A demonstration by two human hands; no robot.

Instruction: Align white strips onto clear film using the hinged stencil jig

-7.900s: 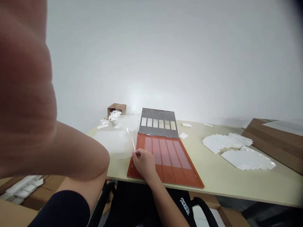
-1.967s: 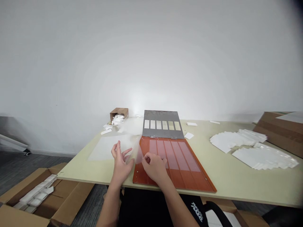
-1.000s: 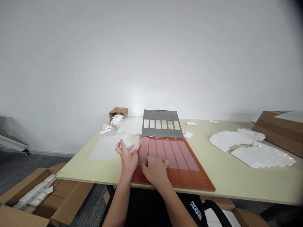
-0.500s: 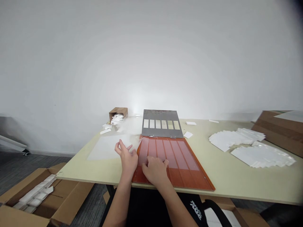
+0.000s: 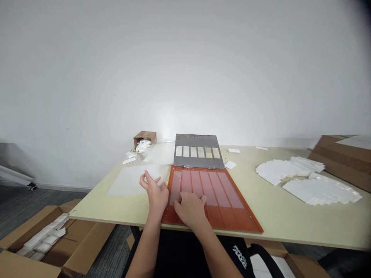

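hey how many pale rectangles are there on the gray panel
6 pale rectangles, side by side in one row across the gray panel, beyond the orange tray, running from its left side to its right. None appears hidden.

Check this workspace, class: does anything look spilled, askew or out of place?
Yes: at the back left, white slips spill from the open side of a small brown box onto the table, some lying at odd angles. That looks untidy compared with the fanned white stacks at right.
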